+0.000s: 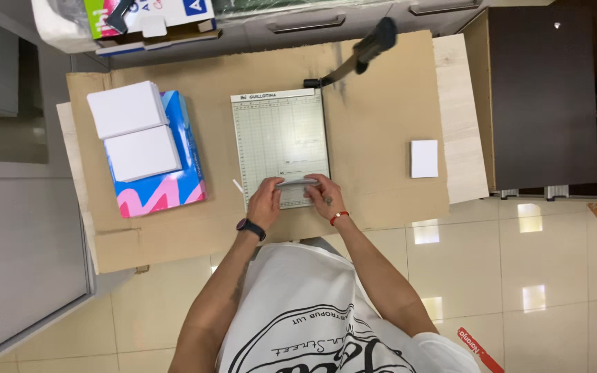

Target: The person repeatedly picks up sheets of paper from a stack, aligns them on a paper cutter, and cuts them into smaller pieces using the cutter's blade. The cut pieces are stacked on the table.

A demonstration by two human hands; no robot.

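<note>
A paper guillotine cutter (279,135) with a pale gridded base lies in the middle of a cardboard-covered table (374,110). Its blade arm with a dark handle (374,41) is raised at the far right corner. My left hand (265,200) and my right hand (325,193) rest on the near edge of the cutter base, both touching a small grey strip or stack of sheets (296,183) between them. Whether the fingers grip it or only press on it is unclear. A dark watch is on my left wrist, a red band on my right.
Two white paper stacks (136,131) sit on a bright blue and pink package (164,190) at the left. A small white paper stack (424,158) lies at the right. Boxes (153,21) stand at the back. A dark cabinet (544,97) is at the right.
</note>
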